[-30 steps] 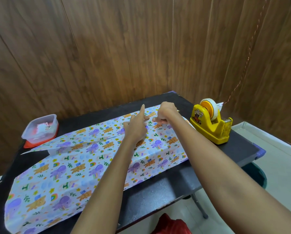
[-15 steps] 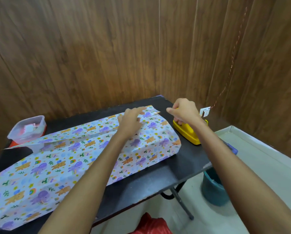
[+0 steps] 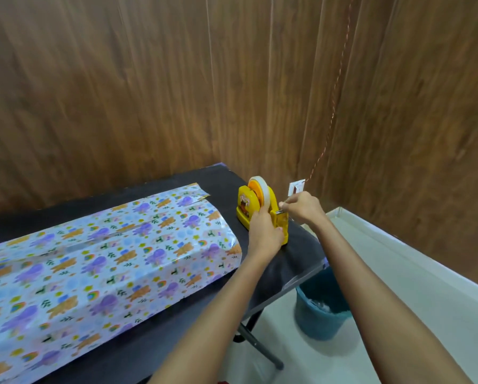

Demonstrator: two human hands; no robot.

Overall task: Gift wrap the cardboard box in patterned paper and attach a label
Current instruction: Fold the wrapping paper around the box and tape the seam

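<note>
Wood-panelled corner w/ a black table [image 3: 296, 246]. A yellow tape dispenser [image 3: 247, 207] sits near the table's end. L hand [image 3: 265, 231] grips its near end, fingers curled on it. R hand [image 3: 303, 207] pinches the tape [image 3: 283, 207] at its cutter. The paper-wrapped box [image 3: 121, 259] lies just left of the dispenser, untouched. A blue bin [image 3: 321, 317] stands below it.

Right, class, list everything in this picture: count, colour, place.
patterned wrapping paper: one, white with purple and orange figures, across the table
black table: one, black, beneath everything
yellow plastic tape dispenser: one, yellow, table's right end
white tape roll: one, white, on the dispenser
small white tag: one, white, on reddish string behind dispenser
blue bucket: one, blue, floor under table's right end
left hand: one, holds the dispenser
right hand: one, pinches the tape end
</note>
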